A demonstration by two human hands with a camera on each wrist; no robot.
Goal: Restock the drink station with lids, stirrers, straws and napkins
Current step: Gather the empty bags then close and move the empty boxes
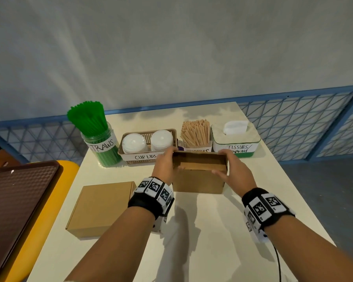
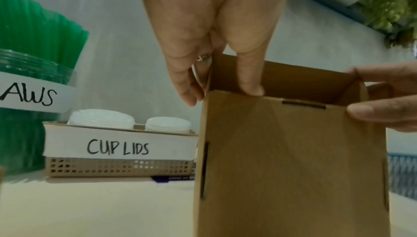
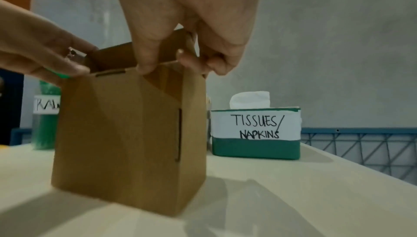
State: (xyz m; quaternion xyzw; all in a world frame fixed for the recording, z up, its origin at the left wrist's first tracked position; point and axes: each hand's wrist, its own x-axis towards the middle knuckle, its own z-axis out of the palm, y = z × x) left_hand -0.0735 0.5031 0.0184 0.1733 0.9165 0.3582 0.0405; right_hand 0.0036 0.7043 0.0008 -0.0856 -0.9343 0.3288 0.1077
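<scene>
An open brown cardboard box (image 1: 199,181) (image 2: 291,160) (image 3: 126,133) stands on the cream table (image 1: 192,231), in front of the stirrer holder. My left hand (image 1: 166,162) (image 2: 216,73) grips its left rim, thumb on the near edge. My right hand (image 1: 229,169) (image 3: 178,57) pinches its right rim, thumb on the near wall. Behind stand a jar of green straws (image 1: 96,137), a basket labelled CUP LIDS (image 1: 145,156) (image 2: 119,149) with two stacks of white lids, wooden stirrers (image 1: 196,132), and a green TISSUES/NAPKINS box (image 1: 235,139) (image 3: 256,132). The box's inside looks empty in the head view.
A closed flat cardboard box (image 1: 99,208) lies on the table at my left. A brown tray (image 1: 14,200) rests on a yellow surface (image 1: 67,167) further left. A blue mesh railing (image 1: 304,123) runs behind the table, and a cable (image 1: 278,263) hangs from my right wrist.
</scene>
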